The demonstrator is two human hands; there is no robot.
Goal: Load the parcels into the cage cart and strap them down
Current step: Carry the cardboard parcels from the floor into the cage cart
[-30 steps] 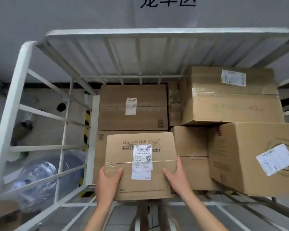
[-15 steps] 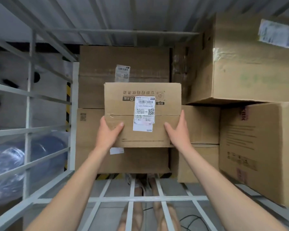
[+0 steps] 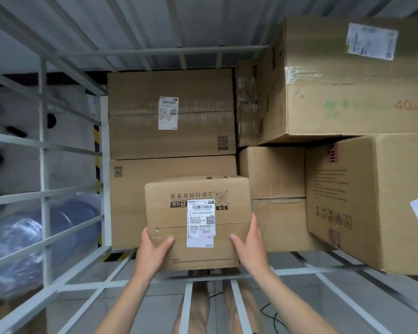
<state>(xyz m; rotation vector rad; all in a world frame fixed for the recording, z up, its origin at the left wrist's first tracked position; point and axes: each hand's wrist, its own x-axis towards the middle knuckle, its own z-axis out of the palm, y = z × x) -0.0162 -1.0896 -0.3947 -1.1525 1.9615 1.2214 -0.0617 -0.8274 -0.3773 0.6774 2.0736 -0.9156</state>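
I hold a small cardboard parcel (image 3: 176,213) with a white shipping label, low inside the white cage cart (image 3: 44,165). My left hand (image 3: 152,251) grips its near left corner, thumb on top. My right hand (image 3: 251,247) grips its near right side. The parcel sits just above the cart's barred floor (image 3: 188,300), in front of two stacked parcels (image 3: 198,136) at the back left. Whether it rests on the floor I cannot tell.
More cardboard parcels fill the right: a large one up top (image 3: 348,104), a big one (image 3: 372,201) at the near right, smaller ones (image 3: 273,174) behind. A blue plastic-wrapped bundle (image 3: 22,237) lies outside the left bars. A black cable (image 3: 270,314) shows under the floor.
Both hands have lowered the parcel from about mid-height of the stack down toward the cart floor. My view has dropped with it.
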